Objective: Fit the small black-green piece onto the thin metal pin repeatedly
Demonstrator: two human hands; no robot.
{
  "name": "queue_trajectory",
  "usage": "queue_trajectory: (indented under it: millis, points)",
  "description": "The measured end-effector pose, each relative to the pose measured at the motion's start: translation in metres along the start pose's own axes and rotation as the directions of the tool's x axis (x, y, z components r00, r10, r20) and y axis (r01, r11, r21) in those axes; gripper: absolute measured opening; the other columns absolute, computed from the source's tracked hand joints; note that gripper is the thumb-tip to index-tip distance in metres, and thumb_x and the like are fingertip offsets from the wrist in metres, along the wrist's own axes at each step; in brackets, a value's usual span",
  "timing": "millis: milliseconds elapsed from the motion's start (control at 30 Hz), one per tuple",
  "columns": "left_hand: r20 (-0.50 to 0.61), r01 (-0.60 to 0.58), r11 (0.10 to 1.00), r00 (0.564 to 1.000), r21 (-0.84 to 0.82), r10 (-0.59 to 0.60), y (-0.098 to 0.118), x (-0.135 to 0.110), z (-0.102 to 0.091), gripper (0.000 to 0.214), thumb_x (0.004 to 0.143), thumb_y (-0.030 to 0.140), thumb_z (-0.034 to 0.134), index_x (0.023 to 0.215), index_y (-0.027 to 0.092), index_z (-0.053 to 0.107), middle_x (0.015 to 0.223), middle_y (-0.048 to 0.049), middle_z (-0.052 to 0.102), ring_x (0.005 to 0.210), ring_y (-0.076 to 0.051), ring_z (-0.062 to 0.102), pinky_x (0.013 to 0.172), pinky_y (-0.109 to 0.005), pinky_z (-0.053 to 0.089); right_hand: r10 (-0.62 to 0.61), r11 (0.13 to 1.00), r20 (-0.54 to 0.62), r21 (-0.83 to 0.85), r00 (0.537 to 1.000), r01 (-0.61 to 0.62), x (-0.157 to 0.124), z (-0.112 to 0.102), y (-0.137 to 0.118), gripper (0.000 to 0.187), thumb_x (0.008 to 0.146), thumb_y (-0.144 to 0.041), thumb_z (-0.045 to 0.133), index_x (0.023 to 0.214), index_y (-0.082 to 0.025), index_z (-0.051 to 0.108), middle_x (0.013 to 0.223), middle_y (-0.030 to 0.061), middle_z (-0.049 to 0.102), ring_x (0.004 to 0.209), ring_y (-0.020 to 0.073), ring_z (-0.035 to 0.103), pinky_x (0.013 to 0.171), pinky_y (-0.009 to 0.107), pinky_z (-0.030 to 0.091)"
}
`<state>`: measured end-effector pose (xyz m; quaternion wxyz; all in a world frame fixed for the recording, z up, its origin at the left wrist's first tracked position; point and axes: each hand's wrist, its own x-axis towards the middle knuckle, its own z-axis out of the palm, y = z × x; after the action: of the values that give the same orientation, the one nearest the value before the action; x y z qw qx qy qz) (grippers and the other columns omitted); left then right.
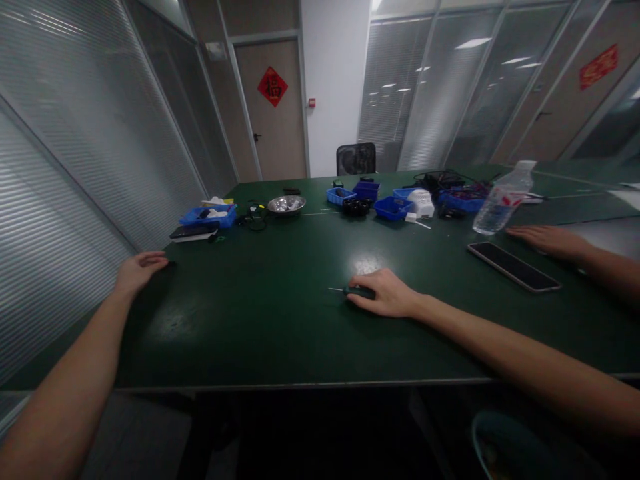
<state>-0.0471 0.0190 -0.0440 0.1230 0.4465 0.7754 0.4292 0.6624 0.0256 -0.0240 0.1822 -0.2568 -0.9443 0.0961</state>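
In the middle of the green table (pixel 260 340), my right hand (pixel 387 293) rests with its fingers closed round the dark handle of a screwdriver (pixel 361 292). The thin metal shaft lies low over the tabletop and points left. Over by the table's left edge is my left hand (pixel 137 270), thumb and fingers brought together. A small dark thing shows at its fingertips; what it is I cannot make out.
Another person's hand (pixel 555 243) lies flat at the right, near a phone (pixel 515 267) and a tilted plastic bottle (pixel 503 200). Farther back are blue trays (pixel 393 209), a metal bowl (pixel 286 205) and cables. A bin (pixel 510 447) stands below the front edge.
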Motion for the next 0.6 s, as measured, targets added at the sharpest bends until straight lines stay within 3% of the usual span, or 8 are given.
queue_trajectory:
  millis: [233, 367, 467, 600]
  points:
    - [-0.009, 0.086, 0.992, 0.996, -0.090, -0.088, 0.0099, -0.0068, -0.0008, 0.043, 0.081, 0.023, 0.083, 0.122, 0.011, 0.076, 0.121, -0.0138, 0.079, 0.111, -0.026, 0.074, 0.111, -0.042, 0.054, -0.005, 1.000, 0.002, 0.010, 1.000, 0.005, 0.0001, -0.0017, -0.0016, 0.037, 0.109, -0.051, 0.054, 0.110, -0.019, 0.073, 0.082, 0.0040, 0.074, 0.068, 0.0159, 0.064, 0.067, 0.029, 0.040]
    - [-0.014, 0.069, 0.997, 0.998, 0.022, -0.069, 0.0094, -0.0078, -0.0023, 0.037, 0.087, 0.025, 0.081, 0.122, 0.013, 0.079, 0.125, -0.0125, 0.078, 0.117, -0.026, 0.072, 0.116, -0.041, 0.049, -0.005, 1.000, 0.007, 0.006, 1.000, 0.005, 0.0002, -0.0016, -0.0014, 0.038, 0.109, -0.052, 0.053, 0.110, -0.019, 0.073, 0.084, 0.0040, 0.075, 0.069, 0.0158, 0.064, 0.067, 0.029, 0.040]
    - [-0.015, 0.056, 0.986, 0.998, 0.157, -0.054, 0.0070, -0.0059, -0.0035, 0.037, 0.092, 0.029, 0.078, 0.126, 0.015, 0.080, 0.124, -0.0117, 0.079, 0.115, -0.029, 0.071, 0.111, -0.043, 0.050, 0.010, 1.000, 0.012, -0.004, 1.000, -0.009, 0.0002, -0.0014, -0.0010, 0.039, 0.109, -0.053, 0.053, 0.110, -0.020, 0.074, 0.084, 0.0043, 0.075, 0.069, 0.0163, 0.064, 0.067, 0.029, 0.040]
    - [-0.006, 0.045, 0.973, 0.999, 0.227, -0.045, 0.0050, -0.0012, -0.0046, 0.037, 0.094, 0.031, 0.074, 0.127, 0.016, 0.081, 0.116, -0.0100, 0.080, 0.103, -0.026, 0.071, 0.096, -0.036, 0.054, 0.007, 1.000, 0.016, 0.007, 1.000, -0.007, 0.0001, -0.0016, -0.0008, 0.040, 0.109, -0.054, 0.053, 0.111, -0.020, 0.074, 0.082, 0.0036, 0.075, 0.068, 0.0159, 0.063, 0.068, 0.030, 0.040]
